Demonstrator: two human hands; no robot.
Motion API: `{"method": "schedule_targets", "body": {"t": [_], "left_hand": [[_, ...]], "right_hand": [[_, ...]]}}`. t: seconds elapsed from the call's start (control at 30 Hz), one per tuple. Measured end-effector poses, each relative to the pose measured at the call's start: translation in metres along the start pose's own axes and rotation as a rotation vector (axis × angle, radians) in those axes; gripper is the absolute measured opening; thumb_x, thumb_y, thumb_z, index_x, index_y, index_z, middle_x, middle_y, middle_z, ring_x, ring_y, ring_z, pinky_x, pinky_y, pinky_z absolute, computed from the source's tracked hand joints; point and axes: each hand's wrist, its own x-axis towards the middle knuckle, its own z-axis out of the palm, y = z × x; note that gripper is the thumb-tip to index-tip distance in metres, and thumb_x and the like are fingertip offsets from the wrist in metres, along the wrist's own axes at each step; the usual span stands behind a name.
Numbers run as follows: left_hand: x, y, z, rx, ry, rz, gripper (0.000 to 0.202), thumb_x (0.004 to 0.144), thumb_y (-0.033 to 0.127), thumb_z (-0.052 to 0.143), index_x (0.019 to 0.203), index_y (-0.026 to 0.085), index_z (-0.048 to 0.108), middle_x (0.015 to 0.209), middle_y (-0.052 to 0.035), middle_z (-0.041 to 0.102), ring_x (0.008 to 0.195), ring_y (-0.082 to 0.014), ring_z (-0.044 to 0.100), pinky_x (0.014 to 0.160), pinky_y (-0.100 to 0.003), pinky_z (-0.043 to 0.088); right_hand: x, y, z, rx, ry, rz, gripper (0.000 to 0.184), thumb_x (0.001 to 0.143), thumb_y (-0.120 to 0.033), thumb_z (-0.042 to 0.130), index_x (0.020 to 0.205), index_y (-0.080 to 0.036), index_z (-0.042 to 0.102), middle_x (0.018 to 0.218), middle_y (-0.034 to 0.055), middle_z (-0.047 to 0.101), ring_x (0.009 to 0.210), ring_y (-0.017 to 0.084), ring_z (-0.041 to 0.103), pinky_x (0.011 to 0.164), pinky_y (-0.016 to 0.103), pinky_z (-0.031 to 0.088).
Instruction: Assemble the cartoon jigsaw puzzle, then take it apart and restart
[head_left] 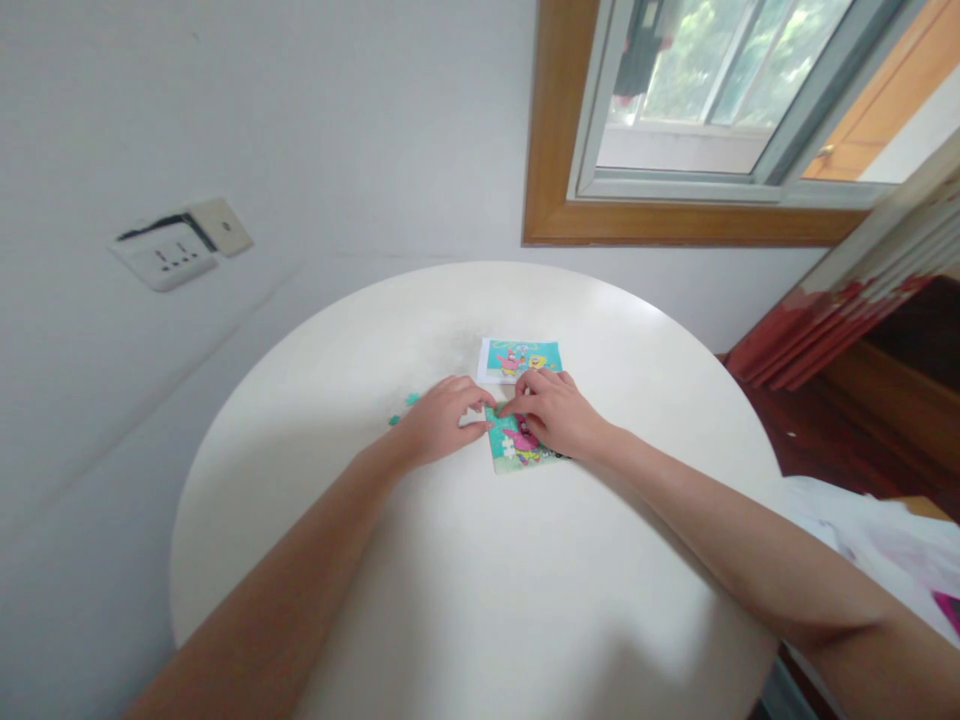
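A small cartoon jigsaw puzzle (514,448) lies on the round white table (480,560), partly put together. My left hand (439,420) rests at its left edge, fingers curled, thumb and forefinger pinched near the puzzle's top-left corner. My right hand (553,410) lies over the puzzle's upper right part, fingers bent down and pressing on the pieces. What the fingertips hold, if anything, is hidden. A printed reference picture (520,358) with the same cartoon lies just behind the hands. A few loose teal pieces (403,409) sit left of my left hand.
The table stands against a white wall with a socket plate (169,252) at the left. A wood-framed window (720,120) is above right. A red-edged curtain (847,310) and dark wooden furniture (885,400) stand at the right. White cloth (870,530) lies near my right arm.
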Motion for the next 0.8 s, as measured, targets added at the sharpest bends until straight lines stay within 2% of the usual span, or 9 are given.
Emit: {"method": "schedule_targets", "body": {"t": [0.4, 0.8], "left_hand": [[0.0000, -0.0016, 0.0013, -0.004, 0.007, 0.005, 0.022, 0.081, 0.026, 0.061, 0.102, 0.020, 0.063, 0.091, -0.0042, 0.061, 0.091, -0.0214, 0.057, 0.086, -0.035, 0.044], [-0.0008, -0.0009, 0.0015, -0.027, 0.021, 0.019, 0.023, 0.082, 0.027, 0.060, 0.103, 0.018, 0.064, 0.092, -0.0055, 0.061, 0.091, -0.0218, 0.057, 0.086, -0.035, 0.045]], "right_hand": [[-0.0014, -0.0008, -0.0032, 0.018, 0.012, -0.037, 0.033, 0.080, -0.008, 0.056, 0.095, -0.030, 0.076, 0.103, 0.0049, 0.059, 0.100, 0.022, 0.049, 0.083, 0.036, 0.027], [-0.0015, 0.0062, -0.0018, 0.051, 0.072, -0.014, 0.039, 0.076, -0.003, 0.051, 0.093, -0.028, 0.076, 0.100, 0.0053, 0.061, 0.100, 0.022, 0.052, 0.082, 0.035, 0.030]]}}
